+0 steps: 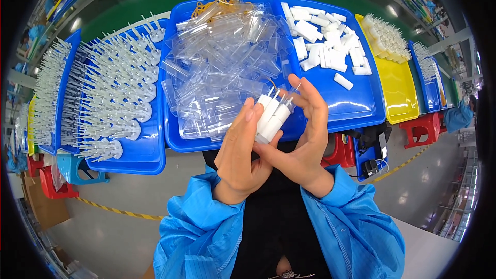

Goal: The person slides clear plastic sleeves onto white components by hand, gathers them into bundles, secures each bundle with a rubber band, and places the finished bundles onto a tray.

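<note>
Blue sleeves (pixel 206 227) come up from the bottom of the frame. Left hand (pixel 240 150) and right hand (pixel 302 139) meet in the middle, fingers (pixel 310 98) pinching a bunch of white tubes (pixel 271 116) between them. Behind, a blue tray (pixel 181 142) holds clear caps (pixel 222 57). Upper right, another blue tray (pixel 361 103) holds white pieces (pixel 323 39).

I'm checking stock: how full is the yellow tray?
Mostly empty: the yellow tray holds white parts only at its far end; the rest is bare.
</note>
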### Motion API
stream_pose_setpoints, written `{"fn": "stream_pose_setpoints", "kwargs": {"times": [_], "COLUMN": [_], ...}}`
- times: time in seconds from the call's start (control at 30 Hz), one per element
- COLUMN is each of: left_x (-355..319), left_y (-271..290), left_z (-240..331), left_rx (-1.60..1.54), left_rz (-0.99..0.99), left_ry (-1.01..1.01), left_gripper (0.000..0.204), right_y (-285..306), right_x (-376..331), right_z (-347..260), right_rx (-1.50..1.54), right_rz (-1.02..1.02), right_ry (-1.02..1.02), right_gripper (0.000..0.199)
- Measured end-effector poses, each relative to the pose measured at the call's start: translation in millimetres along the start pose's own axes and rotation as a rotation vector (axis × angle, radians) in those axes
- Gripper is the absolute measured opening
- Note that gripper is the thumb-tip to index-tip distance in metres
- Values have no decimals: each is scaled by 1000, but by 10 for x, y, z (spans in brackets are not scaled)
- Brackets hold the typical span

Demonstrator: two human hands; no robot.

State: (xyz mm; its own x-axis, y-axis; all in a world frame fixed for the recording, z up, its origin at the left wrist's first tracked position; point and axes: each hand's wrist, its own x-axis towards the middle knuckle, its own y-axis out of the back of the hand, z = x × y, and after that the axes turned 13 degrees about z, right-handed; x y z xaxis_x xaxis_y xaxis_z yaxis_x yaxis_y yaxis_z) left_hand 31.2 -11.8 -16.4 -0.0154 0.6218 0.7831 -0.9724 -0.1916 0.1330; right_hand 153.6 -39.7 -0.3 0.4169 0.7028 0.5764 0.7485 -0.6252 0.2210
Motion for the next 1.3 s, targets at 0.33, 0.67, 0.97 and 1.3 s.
{"fn": "stream_pose_setpoints", "kwargs": {"times": [0.33, 0.67, 0.97, 1.3], "left_x": [-20, 8, 57, 150], "left_y": [-19, -14, 14, 105], "left_z": [21, 2, 2, -17], "left_rx": [4, -18, -25, -82], "left_rz": [3, 83, 51, 79], "left_ry": [-48, 4, -1, 25], "left_gripper": [69, 61, 48, 46], "right_y": [-32, 36, 49, 241], "right_x": [18, 45, 127, 482], "right_z": [-54, -83, 41, 103], "right_rx": [-147, -211, 158, 161], "right_rz": [108, 29, 33, 3], "right_ry": [257, 267, -51, -24], "right_gripper": [70, 74, 33, 34]}}
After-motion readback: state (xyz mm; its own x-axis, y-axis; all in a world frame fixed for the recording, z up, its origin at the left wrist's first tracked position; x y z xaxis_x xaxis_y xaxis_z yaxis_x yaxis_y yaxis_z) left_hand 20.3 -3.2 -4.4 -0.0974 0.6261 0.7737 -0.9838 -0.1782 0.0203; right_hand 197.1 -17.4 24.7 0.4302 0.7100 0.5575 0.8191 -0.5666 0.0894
